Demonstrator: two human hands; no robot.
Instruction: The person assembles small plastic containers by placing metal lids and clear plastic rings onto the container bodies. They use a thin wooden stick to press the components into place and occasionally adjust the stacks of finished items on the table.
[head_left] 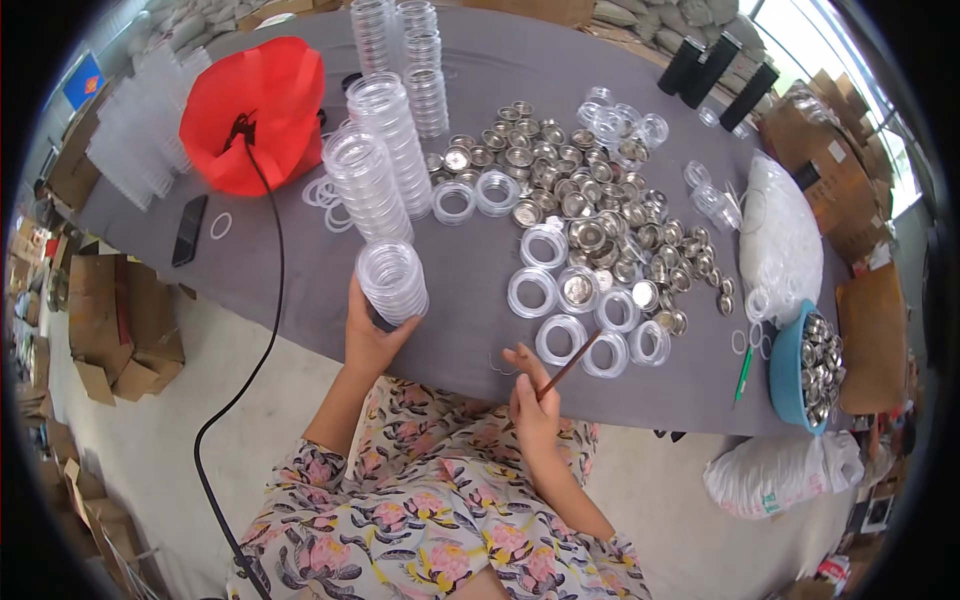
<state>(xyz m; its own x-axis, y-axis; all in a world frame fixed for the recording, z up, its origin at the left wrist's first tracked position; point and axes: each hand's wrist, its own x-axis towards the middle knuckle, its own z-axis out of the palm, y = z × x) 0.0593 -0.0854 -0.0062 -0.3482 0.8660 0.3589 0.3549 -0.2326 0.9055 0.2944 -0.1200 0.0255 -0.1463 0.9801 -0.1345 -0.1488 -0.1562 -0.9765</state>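
Grey table (pixel 455 300); one red bag (pixel 252 150). Left hand (pixel 372 342) curled round one stack of clear cups (pixel 390 280) near front edge, base hidden. Right hand (pixel 536 408) holding one brown stick (pixel 570 367), partly hidden. Seven clear rings (pixel 578 310) beyond; metal caps (pixel 590 237) overlapping, uncountable.

Stacked rings (pixel 391 282): glossy smooth plastic | cups (pixel 575 205): shiny metal | tablecloth (pixel 465 300): matt cloth | stick (pixel 570 367): possibly wood

Pale floor (pixel 660 500), bright window (pixel 803 42).
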